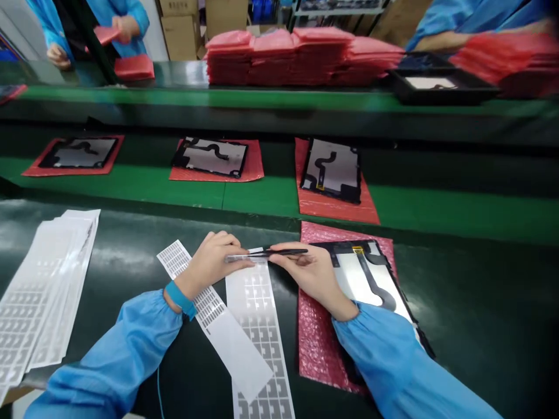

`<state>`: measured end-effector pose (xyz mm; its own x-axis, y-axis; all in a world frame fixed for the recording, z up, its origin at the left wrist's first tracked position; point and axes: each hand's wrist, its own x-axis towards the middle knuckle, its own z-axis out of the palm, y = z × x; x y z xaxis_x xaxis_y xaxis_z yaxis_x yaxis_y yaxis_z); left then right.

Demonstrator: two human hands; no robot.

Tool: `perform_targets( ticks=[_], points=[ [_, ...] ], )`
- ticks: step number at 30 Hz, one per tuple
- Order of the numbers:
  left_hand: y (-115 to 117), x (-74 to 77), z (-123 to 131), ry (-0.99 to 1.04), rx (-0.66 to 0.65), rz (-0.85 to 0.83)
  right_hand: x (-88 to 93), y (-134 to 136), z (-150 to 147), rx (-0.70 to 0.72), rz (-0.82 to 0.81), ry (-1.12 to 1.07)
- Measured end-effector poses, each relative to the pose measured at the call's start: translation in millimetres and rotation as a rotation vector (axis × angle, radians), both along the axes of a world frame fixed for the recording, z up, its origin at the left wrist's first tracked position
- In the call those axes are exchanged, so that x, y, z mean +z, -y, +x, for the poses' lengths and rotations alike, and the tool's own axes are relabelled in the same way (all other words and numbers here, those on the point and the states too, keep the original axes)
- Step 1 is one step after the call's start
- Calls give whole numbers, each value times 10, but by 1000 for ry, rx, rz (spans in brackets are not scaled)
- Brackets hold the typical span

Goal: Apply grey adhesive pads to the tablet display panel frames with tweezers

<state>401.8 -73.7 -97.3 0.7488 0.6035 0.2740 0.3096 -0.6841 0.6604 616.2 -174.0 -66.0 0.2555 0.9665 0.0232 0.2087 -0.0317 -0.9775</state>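
Note:
My right hand [312, 270] pinches black tweezers [288, 252], their tips pointing left. At those tips, my left hand [216, 256] is closed, with a small pale strip [236, 258] between thumb and fingers. What the strip is, I cannot make out. Under my left wrist, a white sheet of small grey labels [177, 259] lies slantwise across a longer sticker sheet [257, 302] with grey shapes. Beside my right hand, a flat screen panel [349, 276] with a dark flex cable rests on pink bubble wrap [314, 355], partly covered by my right forearm.
A stack of sticker sheets [52, 279] lies at left. Across the green belt [262, 201] are several panels [213, 156] on red bubble bags. Piled red bags [301, 55] and a black tray [441, 84] stand on the far shelf. Two people in blue sleeves work behind it.

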Motion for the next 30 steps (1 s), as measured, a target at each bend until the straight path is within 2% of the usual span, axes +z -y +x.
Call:
perform_targets(
  ticks=[12, 30],
  points=[
    [219, 126, 135, 51, 7, 176, 202, 226, 232, -18, -44, 43],
    [489, 356, 330, -36, 39, 158, 383, 426, 474, 15, -105, 49]
  ],
)
